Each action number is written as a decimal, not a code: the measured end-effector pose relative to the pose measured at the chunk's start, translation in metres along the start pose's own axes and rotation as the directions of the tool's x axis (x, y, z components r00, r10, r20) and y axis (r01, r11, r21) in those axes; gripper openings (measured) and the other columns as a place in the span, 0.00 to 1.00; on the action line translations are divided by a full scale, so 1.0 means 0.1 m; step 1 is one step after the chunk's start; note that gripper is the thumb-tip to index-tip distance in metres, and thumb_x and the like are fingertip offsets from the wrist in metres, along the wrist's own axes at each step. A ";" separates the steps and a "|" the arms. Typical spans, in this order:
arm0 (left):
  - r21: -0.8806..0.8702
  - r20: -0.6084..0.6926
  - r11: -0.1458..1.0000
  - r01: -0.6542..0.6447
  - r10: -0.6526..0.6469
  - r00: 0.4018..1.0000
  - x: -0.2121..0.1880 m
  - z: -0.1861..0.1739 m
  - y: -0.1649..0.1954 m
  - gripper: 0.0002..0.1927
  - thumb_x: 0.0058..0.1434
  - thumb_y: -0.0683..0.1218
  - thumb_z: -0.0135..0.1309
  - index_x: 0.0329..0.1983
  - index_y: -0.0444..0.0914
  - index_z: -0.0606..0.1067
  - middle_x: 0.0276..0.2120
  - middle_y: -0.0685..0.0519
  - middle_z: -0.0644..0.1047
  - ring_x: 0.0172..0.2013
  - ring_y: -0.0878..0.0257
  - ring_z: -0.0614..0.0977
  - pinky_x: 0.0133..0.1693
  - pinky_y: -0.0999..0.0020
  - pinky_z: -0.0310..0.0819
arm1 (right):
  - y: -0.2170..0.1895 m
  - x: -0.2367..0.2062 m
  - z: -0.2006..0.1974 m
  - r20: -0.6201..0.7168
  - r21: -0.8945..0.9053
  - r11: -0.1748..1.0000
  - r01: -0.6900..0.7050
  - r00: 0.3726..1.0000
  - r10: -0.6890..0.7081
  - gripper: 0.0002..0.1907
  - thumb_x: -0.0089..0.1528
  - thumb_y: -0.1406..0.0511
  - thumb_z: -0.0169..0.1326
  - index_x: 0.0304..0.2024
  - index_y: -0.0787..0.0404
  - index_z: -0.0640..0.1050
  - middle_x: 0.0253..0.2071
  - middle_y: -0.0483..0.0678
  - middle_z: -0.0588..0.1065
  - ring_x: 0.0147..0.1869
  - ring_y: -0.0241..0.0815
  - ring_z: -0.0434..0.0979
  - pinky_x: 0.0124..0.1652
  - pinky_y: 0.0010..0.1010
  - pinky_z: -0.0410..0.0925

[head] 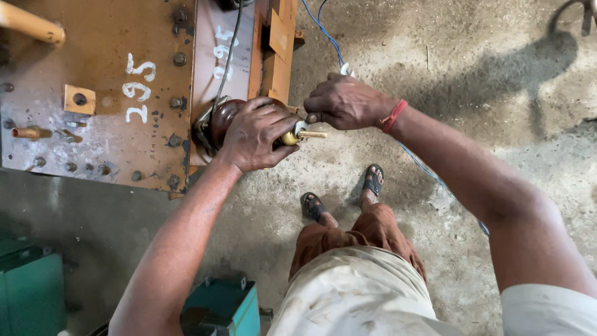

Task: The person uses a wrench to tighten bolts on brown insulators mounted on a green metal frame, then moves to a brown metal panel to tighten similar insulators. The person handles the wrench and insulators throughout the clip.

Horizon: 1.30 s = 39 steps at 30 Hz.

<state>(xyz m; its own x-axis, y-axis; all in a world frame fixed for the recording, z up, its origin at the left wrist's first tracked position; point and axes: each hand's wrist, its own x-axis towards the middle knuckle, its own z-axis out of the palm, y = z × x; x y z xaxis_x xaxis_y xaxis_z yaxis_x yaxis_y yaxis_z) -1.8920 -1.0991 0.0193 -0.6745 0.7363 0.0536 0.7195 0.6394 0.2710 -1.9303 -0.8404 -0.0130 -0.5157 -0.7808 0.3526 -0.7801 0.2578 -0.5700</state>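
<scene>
While left hand [252, 134] wraps brown insulator [225, 118] (fingers curled), right hand [345, 102] pinches brass stud [298, 133].

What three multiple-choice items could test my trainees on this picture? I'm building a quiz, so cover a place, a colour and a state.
1. Where does the left hand rest?
A. On the brown insulator at the tank's side
B. On the blue wire
C. On the green box

2. What colour is the band on the right wrist?
A. Green
B. Red
C. White

3. How is the right hand set?
A. Flat and open
B. Hanging free
C. Fingers closed at the brass stud

Answers: 1 A, its palm covers the brown insulator on the rusty tank. 2 B, the wrist band is red. 3 C, its fingers pinch by the brass stud.
</scene>
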 end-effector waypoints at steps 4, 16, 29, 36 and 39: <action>0.038 -0.032 0.997 -0.073 0.075 0.997 -0.05 0.10 -0.08 0.28 0.52 0.57 0.67 0.55 0.45 0.79 0.50 0.51 0.82 0.52 0.57 0.81 0.64 0.49 0.63 | -1.17 0.14 0.50 0.361 0.932 -0.309 -0.189 0.547 0.755 0.20 0.71 0.49 0.39 0.33 0.53 0.67 0.18 0.39 0.61 0.16 0.33 0.55 0.17 0.29 0.53; 0.050 -0.018 0.998 -0.035 0.036 0.999 -0.02 -0.01 -0.04 0.27 0.57 0.60 0.66 0.56 0.44 0.78 0.50 0.50 0.82 0.53 0.57 0.81 0.65 0.51 0.64 | -0.54 -0.73 0.87 -0.036 0.597 0.498 -0.629 0.599 0.800 0.27 0.74 0.47 0.40 0.36 0.60 0.76 0.24 0.50 0.71 0.27 0.42 0.68 0.29 0.42 0.64; 0.007 0.006 0.999 -0.033 0.033 0.999 -0.03 0.04 -0.08 0.28 0.56 0.60 0.66 0.56 0.46 0.78 0.50 0.53 0.83 0.54 0.58 0.81 0.66 0.51 0.62 | 0.05 0.08 0.01 0.190 -0.035 0.998 -0.050 0.980 0.056 0.23 0.70 0.50 0.48 0.31 0.60 0.73 0.22 0.49 0.70 0.29 0.51 0.75 0.33 0.46 0.69; 0.017 -0.023 0.999 -0.037 0.037 0.999 -0.09 0.17 -0.16 0.28 0.57 0.62 0.63 0.57 0.46 0.78 0.52 0.53 0.83 0.54 0.58 0.82 0.65 0.52 0.62 | -1.56 0.21 1.28 0.477 0.674 -0.653 0.344 0.472 0.741 0.16 0.74 0.53 0.41 0.34 0.51 0.67 0.25 0.37 0.57 0.25 0.31 0.51 0.26 0.26 0.51; 0.057 -0.048 0.996 -0.072 0.075 0.996 -0.06 0.18 -0.15 0.28 0.60 0.65 0.63 0.57 0.46 0.78 0.52 0.52 0.82 0.54 0.57 0.82 0.66 0.51 0.62 | -1.48 -0.32 1.54 0.620 0.675 -0.738 0.012 0.534 0.575 0.18 0.72 0.51 0.42 0.31 0.50 0.68 0.23 0.37 0.59 0.23 0.32 0.53 0.23 0.26 0.52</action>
<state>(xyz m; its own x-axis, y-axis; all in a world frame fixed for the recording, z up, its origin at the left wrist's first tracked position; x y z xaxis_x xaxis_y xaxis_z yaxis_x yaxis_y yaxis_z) -1.8956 -1.1095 -0.0022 -0.6258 0.7707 0.1199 0.7747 0.5962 0.2108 -1.7437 -0.9412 -0.0538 -0.5047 -0.6212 -0.5995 0.8086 -0.5834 -0.0763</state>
